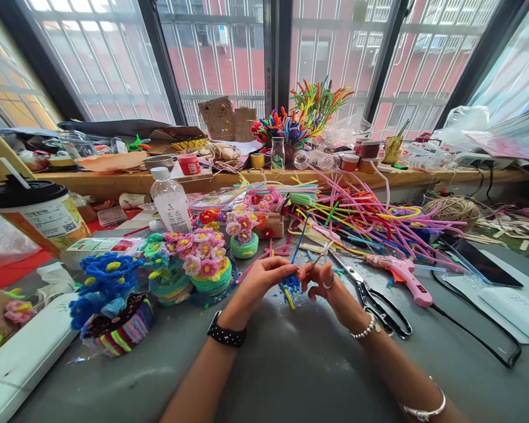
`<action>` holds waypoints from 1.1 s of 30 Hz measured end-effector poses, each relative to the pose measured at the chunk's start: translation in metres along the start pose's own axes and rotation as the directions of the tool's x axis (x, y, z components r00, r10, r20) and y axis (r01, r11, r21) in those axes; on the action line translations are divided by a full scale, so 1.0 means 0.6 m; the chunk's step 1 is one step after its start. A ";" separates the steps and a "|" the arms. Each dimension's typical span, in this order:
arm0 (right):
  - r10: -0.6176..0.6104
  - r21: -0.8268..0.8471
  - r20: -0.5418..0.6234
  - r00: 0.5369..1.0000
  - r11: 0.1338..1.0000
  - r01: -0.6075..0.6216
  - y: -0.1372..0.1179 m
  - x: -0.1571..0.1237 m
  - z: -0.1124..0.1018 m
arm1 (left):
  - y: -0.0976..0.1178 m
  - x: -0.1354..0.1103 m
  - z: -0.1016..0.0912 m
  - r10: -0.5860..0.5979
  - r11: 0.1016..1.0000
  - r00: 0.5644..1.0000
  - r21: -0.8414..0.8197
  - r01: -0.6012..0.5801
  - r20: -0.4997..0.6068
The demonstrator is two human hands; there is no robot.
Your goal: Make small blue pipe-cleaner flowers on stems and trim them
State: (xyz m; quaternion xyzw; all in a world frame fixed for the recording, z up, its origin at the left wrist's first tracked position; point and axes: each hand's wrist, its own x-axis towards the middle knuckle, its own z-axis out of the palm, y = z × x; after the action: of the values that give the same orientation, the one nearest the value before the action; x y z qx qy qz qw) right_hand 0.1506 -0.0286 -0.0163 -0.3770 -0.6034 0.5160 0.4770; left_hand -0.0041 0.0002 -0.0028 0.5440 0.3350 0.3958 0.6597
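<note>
- The blue pipe cleaner (300,242) stands up at a slant from the fingertips of the left hand (262,282), above the grey table (264,379).
- The left hand has its thumb and forefinger pressed together, and they seem clamped on the lower part of this stem.
- The right hand (332,291) is curled just beside it, closed on a thin metal tool (321,254), which looks like small scissors; its exact form is too small to tell.
- The pipe cleaner should be very light, with soft fuzz outside and, I judge, a thin wire inside, so it bends easily and probably keeps its bend.
- It is hardly slippery, because the fuzz gives friction, but a hard pinch may flatten this fuzz.
- The best hold is low on the stem, with 2 fingertips; the free upper end would likely sway.
- Under the hands lie blue fluff (292,284) and 1 short yellow piece (289,298); the fluff looks loose, so a small touch could scatter it.
</note>
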 end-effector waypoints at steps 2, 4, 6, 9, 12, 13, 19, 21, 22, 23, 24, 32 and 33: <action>-0.023 -0.160 0.108 0.994 0.986 0.040 0.002 -0.003 0.010 | 0.002 -0.002 0.002 0.008 0.999 1.000 -0.041 -0.007 0.024; -0.080 -0.310 0.183 0.980 0.941 0.135 0.004 -0.005 0.016 | 0.004 -0.004 0.004 0.013 0.999 0.999 -0.052 -0.011 0.048; -0.130 -0.385 0.233 0.964 0.898 0.214 0.005 -0.005 0.018 | 0.005 -0.005 0.005 0.013 0.999 0.998 -0.039 -0.011 0.053; -0.163 -0.436 0.255 0.953 0.860 0.264 0.003 -0.004 0.016 | 0.006 -0.006 0.004 -0.010 1.000 0.999 -0.008 0.011 0.050; -0.161 -0.459 0.269 0.950 0.845 0.273 -0.001 -0.003 0.013 | 0.005 -0.007 0.003 -0.028 0.999 0.996 0.022 0.027 0.081; -0.156 -0.459 0.271 0.950 0.847 0.270 -0.002 -0.004 0.012 | 0.005 -0.007 0.003 -0.029 0.999 0.996 0.031 0.027 0.089; -0.148 -0.466 0.213 0.966 0.853 0.234 0.006 -0.004 0.012 | 0.011 -0.008 0.006 -0.058 0.998 0.996 0.040 0.055 0.071; -0.152 -0.495 0.184 0.971 0.839 0.225 0.011 -0.003 0.013 | 0.013 -0.009 0.007 -0.063 0.998 0.996 0.032 0.061 0.060; -0.153 -0.512 0.170 0.974 0.830 0.220 0.013 -0.002 0.013 | 0.014 -0.010 0.008 -0.066 0.998 0.996 0.027 0.064 0.056; -0.154 -0.524 0.164 0.974 0.823 0.218 0.014 -0.002 0.014 | 0.014 -0.010 0.008 -0.069 0.998 0.996 0.019 0.068 0.052; -0.155 -0.527 0.168 0.974 0.820 0.221 0.015 -0.002 0.014 | 0.014 -0.010 0.008 -0.073 0.997 0.996 0.010 0.073 0.051; -0.166 -0.496 0.194 0.967 0.834 0.242 0.015 -0.004 0.014 | 0.009 -0.008 0.002 -0.084 0.996 0.985 0.001 0.085 0.151; -0.169 -0.510 0.179 0.969 0.826 0.238 0.016 -0.003 0.015 | 0.009 -0.008 0.001 -0.079 0.997 0.984 -0.009 0.081 0.158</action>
State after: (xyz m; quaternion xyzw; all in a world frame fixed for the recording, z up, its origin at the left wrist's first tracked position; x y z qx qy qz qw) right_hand 0.1420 -0.0311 -0.0264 -0.3934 -0.7875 0.2992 0.3681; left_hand -0.0065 -0.0039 0.0028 0.5545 0.3003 0.3274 0.7037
